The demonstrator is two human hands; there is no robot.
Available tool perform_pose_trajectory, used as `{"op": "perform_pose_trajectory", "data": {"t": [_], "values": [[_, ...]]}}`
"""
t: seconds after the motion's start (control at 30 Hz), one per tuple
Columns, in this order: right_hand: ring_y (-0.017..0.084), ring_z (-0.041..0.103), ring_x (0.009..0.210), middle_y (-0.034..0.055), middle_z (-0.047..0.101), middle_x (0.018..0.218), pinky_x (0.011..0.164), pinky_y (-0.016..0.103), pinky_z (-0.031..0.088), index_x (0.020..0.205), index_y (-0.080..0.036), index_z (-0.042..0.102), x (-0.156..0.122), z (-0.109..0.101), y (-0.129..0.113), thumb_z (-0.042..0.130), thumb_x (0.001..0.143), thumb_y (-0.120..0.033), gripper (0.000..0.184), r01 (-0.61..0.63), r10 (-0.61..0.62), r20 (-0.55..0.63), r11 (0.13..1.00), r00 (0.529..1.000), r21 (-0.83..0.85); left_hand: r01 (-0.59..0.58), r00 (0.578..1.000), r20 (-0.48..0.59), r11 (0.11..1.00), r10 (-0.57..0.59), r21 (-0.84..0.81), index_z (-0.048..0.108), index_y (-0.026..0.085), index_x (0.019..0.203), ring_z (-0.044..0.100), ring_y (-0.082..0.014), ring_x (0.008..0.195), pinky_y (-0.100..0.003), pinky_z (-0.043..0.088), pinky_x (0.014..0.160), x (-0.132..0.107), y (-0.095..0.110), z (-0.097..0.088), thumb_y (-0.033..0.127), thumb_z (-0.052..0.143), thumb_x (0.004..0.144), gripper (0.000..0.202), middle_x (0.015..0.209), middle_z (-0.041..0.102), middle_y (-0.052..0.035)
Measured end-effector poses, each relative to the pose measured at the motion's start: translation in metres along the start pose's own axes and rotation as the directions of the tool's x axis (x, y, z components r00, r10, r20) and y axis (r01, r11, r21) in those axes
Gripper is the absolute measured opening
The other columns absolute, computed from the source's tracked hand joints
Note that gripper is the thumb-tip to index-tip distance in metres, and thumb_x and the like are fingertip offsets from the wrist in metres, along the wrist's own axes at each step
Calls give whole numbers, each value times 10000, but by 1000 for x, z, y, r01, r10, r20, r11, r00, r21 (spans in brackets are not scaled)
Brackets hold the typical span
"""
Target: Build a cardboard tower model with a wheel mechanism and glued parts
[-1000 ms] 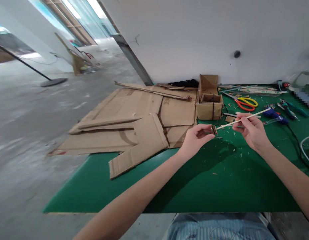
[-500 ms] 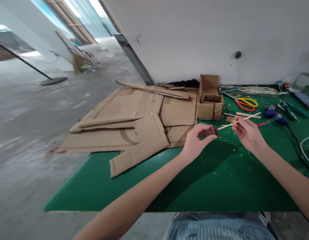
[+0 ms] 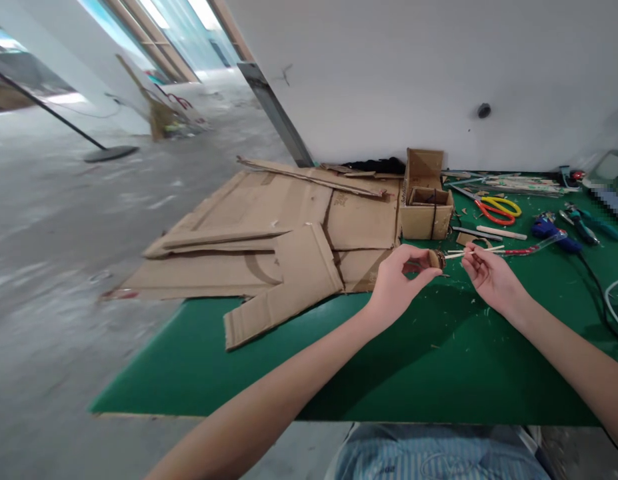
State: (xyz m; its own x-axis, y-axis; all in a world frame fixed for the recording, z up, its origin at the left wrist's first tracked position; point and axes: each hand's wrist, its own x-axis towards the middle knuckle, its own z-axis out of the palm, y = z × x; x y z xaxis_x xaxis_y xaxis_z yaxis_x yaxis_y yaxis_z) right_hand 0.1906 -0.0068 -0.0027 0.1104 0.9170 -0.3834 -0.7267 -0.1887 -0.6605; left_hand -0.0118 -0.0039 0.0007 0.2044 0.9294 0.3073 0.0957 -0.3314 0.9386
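Note:
My left hand (image 3: 399, 279) pinches a small round cardboard disc (image 3: 437, 259) between thumb and fingers, its corrugated edge turned to the right. A thin wooden stick (image 3: 455, 256) meets the disc on that side. The fingers of my right hand (image 3: 493, 275) are closed on this stick, a short way from the disc. Whether its tip is inside the disc or only touching it, I cannot tell. Both hands are above the green table (image 3: 419, 373). Just beyond them stands an open cardboard box (image 3: 425, 223).
Cardboard sheets (image 3: 229, 273) cover the table's left part, with a cut strip (image 3: 279, 308) on top. To the right lie scissors (image 3: 499, 209), a blue glue gun (image 3: 556, 231) with its cord, pliers (image 3: 579, 224) and a knife (image 3: 476, 233). Thin sticks (image 3: 526, 183) lie along the wall.
The disc has turned so that more of its flat face shows. The stick has swung to a flatter angle, with my right hand slightly lower. The whole view has shifted a little.

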Motion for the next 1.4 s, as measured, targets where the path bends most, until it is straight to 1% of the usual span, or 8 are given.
{"op": "perform_pose_trajectory", "data": {"t": [0.23,0.37,0.53,0.7,1.03,1.13,1.3,1.4], "values": [[83,736,717,9,772,828,750,160,622,876,-173,735,1,-6,-2,673,870,-144,68,161,-141,149,978,979,-130,272,962,45,951,-268,-149,699,150,908,703,-178,834,-357,570,862,8,4,-6,282,807,674,290,877,737,-44],[85,738,750,-1,773,869,779,175,621,887,-194,739,2,-9,-2,764,826,-236,78,243,-201,232,955,952,-167,337,941,71,919,-330,-205,695,144,878,698,-162,774,-367,574,861,10,2,-6,300,804,677,276,846,741,-40],[71,725,699,-2,764,827,711,136,613,857,-181,742,-1,-6,-3,775,820,-240,77,240,-210,179,957,961,-166,236,972,55,958,-230,-163,686,156,893,703,-183,840,-384,582,880,5,-2,-1,277,807,675,278,878,735,-43],[64,711,652,-6,747,760,680,115,607,822,-172,725,-3,-1,-2,770,823,-182,46,144,-133,92,982,987,-125,35,999,14,998,-34,-52,666,170,934,689,-185,892,-364,600,847,0,-8,0,327,776,754,263,953,693,-59],[62,698,615,-5,731,697,635,114,608,796,-154,716,-3,-2,0,732,853,-149,59,85,-83,27,992,996,-97,-254,967,83,935,240,248,696,190,1016,690,-189,924,-345,601,830,1,-14,-5,289,732,831,213,1052,701,-89],[64,702,624,-8,738,717,633,112,604,793,-165,709,-4,0,0,743,840,-148,60,81,-78,39,992,996,-101,-235,972,71,940,224,249,698,187,1025,691,-194,950,-346,603,834,5,-14,-9,291,731,824,228,1086,697,-96],[106,741,773,27,764,812,676,151,615,893,-173,729,-9,6,-13,679,878,-145,58,37,-14,144,987,989,-157,-27,997,75,999,25,38,655,164,1089,701,-196,951,-340,606,833,21,-13,-22,330,739,788,354,1016,701,-90],[112,737,806,22,766,911,658,174,623,958,-199,727,-8,2,-30,683,869,-179,102,113,-80,187,978,979,-176,52,997,57,997,-49,-52,633,155,1085,705,-181,903,-355,599,854,26,-14,-24,333,751,764,385,964,695,-74]]}}
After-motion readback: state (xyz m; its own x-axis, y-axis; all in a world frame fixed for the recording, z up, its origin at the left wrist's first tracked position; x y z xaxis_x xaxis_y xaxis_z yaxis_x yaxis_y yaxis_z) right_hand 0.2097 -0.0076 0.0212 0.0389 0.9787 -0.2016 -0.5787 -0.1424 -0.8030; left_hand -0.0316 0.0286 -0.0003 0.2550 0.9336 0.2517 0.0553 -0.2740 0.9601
